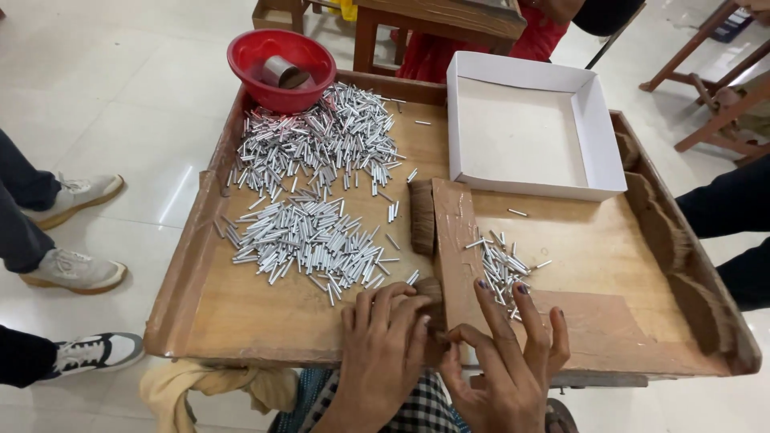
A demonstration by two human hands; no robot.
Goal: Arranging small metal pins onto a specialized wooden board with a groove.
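Tubes (504,269): short, silvery, loosely piled; right hand (509,361) fingers spread touching, left hand (385,353) flat.

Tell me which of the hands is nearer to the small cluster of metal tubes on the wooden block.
Right. The right hand has fingertips at the edge of the small cluster of metal tubes on the wooden block. The left hand sits left of the block, apart from them.

Left hand (383,346) lay palm down, fingers (377,303) curled forward and bunched together. Right hand (505,353) beside it, nearly touching, fingers (491,298) spread and extended, tips pressed down, thumb angled toward left hand.
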